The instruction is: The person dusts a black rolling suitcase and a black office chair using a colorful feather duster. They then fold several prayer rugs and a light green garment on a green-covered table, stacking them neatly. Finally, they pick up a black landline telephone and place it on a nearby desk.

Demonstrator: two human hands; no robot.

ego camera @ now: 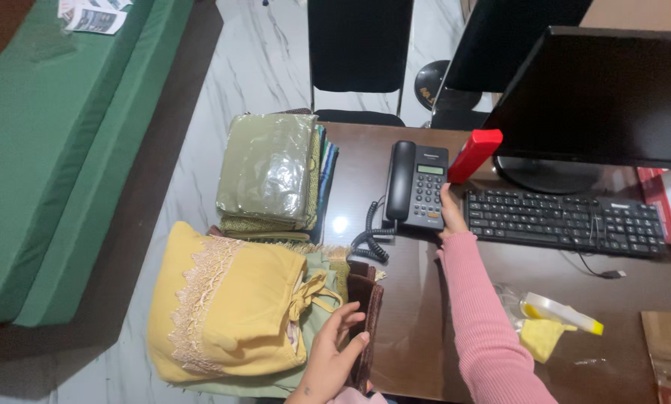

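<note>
Head view — right hand (450, 215) on telephone (417, 185)

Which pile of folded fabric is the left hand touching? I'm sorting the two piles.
The left hand rests on the nearer pile topped by the yellow lace-trimmed garment, at its dark brown cloth, not the plastic-wrapped olive-green stack.

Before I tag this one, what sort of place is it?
Probably a small office or shop counter. A dark wooden desk carries a desk telephone, a keyboard and a monitor, with stacks of folded, packaged garments at its left edge and a black chair behind.
</note>
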